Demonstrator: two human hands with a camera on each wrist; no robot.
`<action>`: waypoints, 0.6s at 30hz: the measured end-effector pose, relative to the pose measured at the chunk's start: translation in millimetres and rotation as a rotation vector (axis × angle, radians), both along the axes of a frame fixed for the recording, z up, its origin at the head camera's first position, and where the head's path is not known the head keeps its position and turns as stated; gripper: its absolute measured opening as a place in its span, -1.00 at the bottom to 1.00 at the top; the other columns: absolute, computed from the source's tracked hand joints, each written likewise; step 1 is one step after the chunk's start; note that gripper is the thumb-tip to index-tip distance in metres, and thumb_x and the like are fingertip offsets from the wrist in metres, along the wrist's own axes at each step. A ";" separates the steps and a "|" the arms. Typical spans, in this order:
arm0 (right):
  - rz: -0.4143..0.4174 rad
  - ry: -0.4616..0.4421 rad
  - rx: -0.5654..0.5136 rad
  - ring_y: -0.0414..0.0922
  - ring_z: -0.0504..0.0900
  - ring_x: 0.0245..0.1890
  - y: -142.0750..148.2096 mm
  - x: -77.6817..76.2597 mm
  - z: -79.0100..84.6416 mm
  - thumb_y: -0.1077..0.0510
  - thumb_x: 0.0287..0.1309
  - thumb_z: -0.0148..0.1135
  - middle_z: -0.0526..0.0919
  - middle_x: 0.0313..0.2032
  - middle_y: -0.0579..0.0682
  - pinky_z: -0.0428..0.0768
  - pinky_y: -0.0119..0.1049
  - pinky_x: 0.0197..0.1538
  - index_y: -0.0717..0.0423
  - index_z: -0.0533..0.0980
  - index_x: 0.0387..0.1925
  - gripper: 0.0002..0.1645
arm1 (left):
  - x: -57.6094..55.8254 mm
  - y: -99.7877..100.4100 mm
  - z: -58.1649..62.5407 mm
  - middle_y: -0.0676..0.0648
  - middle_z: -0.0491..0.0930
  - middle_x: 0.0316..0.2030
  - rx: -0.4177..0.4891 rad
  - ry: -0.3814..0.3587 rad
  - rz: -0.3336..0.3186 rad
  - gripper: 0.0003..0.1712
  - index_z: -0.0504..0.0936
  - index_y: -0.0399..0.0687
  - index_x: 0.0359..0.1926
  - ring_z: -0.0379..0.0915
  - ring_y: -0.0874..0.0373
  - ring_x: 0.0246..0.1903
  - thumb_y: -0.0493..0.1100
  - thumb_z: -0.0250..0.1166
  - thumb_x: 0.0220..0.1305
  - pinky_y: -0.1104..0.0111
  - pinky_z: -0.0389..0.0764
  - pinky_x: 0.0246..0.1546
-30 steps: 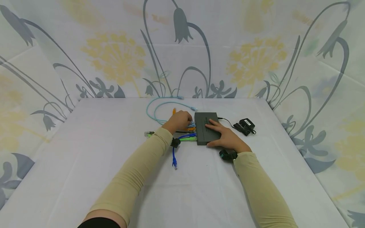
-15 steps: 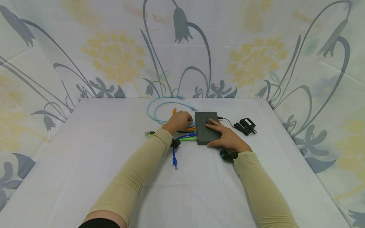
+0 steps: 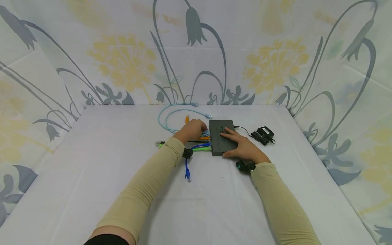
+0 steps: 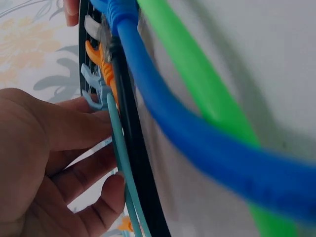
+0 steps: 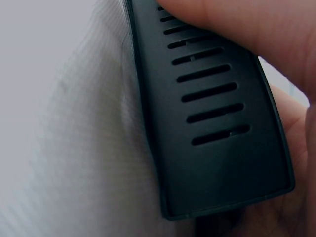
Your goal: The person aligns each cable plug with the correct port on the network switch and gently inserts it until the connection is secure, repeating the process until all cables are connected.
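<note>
A dark grey network switch (image 3: 216, 139) lies flat on the table, with several network cables at the ports along its left side. At the far end of that row, my left hand (image 3: 192, 130) pinches a light blue network cable (image 4: 115, 121) close behind its plug, thumb against index finger. Beside it sit another light blue plug (image 4: 89, 75) and an orange plug (image 4: 103, 61). My right hand (image 3: 244, 148) holds the switch, fingers spread over the top. Its thumb (image 5: 237, 19) presses on the vented near side. The pinched plug's seating in the port is hard to make out.
A black power adapter (image 3: 265, 134) with a bundled cord lies to the right, its lead running into the switch. Loose light blue cable (image 3: 161, 115) loops toward the back wall. A blue cable end (image 3: 188, 174) points toward me; green cable (image 4: 202, 79) runs near the blue.
Almost nothing differs. Both hands keep their places at the switch, and the left fingers shift only very slightly by the light blue plugs.
</note>
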State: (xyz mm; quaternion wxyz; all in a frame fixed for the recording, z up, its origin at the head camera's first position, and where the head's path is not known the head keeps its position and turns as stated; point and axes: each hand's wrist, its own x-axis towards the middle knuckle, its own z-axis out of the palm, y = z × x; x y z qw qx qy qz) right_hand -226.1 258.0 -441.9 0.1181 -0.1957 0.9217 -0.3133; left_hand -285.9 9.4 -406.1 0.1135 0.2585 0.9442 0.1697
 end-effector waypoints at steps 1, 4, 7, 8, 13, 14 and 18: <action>0.000 0.000 -0.002 0.15 -0.12 0.53 0.0 0.1 -0.1 -0.37 -0.19 0.47 -0.15 0.53 -0.34 0.13 0.27 0.39 -0.43 0.17 0.43 0.12 | -0.2 -0.6 -0.4 -0.13 0.60 0.13 0.005 -0.008 -0.001 -0.60 0.60 -0.12 0.16 0.51 0.00 0.14 -0.35 0.01 0.40 0.20 0.51 0.20; 0.001 0.000 -0.004 0.14 -0.12 0.53 -0.2 0.2 -0.9 -0.37 -0.19 0.47 -0.14 0.53 -0.34 0.13 0.27 0.39 -0.44 0.17 0.43 0.12 | -0.9 -1.5 -2.0 -0.12 0.61 0.11 0.023 -0.022 0.003 -0.57 0.60 -0.12 0.16 0.52 0.01 0.13 -0.39 0.01 0.37 0.20 0.52 0.19; 0.001 -0.002 -0.002 0.14 -0.12 0.53 -0.7 0.2 -1.8 -0.38 -0.19 0.46 -0.15 0.53 -0.34 0.13 0.27 0.39 -0.44 0.17 0.43 0.11 | -2.1 -1.3 -4.3 -0.12 0.62 0.10 0.029 -0.021 0.005 -0.57 0.60 -0.12 0.16 0.52 0.01 0.13 -0.39 0.01 0.36 0.21 0.53 0.17; 0.002 -0.003 -0.001 0.14 -0.12 0.53 -0.8 0.1 -1.9 -0.38 -0.19 0.46 -0.15 0.53 -0.34 0.14 0.27 0.39 -0.44 0.17 0.43 0.12 | -2.4 -1.2 -4.8 -0.12 0.62 0.10 0.032 -0.022 0.006 -0.57 0.60 -0.13 0.16 0.51 0.01 0.13 -0.39 0.02 0.35 0.21 0.53 0.16; 0.000 -0.003 0.002 0.15 -0.12 0.53 -0.9 0.1 -1.2 -0.38 -0.19 0.46 -0.15 0.53 -0.34 0.14 0.27 0.39 -0.44 0.17 0.43 0.12 | -2.9 -0.8 -4.9 -0.12 0.63 0.07 0.049 -0.017 0.022 -0.60 0.61 -0.14 0.14 0.53 0.01 0.11 -0.37 0.04 0.37 0.21 0.55 0.14; 0.000 -0.003 0.003 0.15 -0.12 0.53 -0.8 0.0 -0.9 -0.39 -0.19 0.46 -0.15 0.53 -0.34 0.15 0.26 0.39 -0.44 0.17 0.43 0.12 | -2.8 -0.8 -4.6 -0.12 0.63 0.07 0.056 -0.016 0.029 -0.61 0.62 -0.14 0.13 0.53 0.00 0.10 -0.36 0.04 0.37 0.21 0.55 0.14; -0.001 -0.001 0.009 0.14 -0.12 0.53 -0.3 -0.2 0.3 -0.39 -0.19 0.46 -0.15 0.53 -0.34 0.15 0.25 0.39 -0.44 0.16 0.43 0.12 | -2.9 -0.4 -4.8 -0.12 0.64 0.06 0.070 -0.008 0.046 -0.64 0.63 -0.15 0.11 0.54 0.01 0.09 -0.34 0.07 0.37 0.22 0.57 0.11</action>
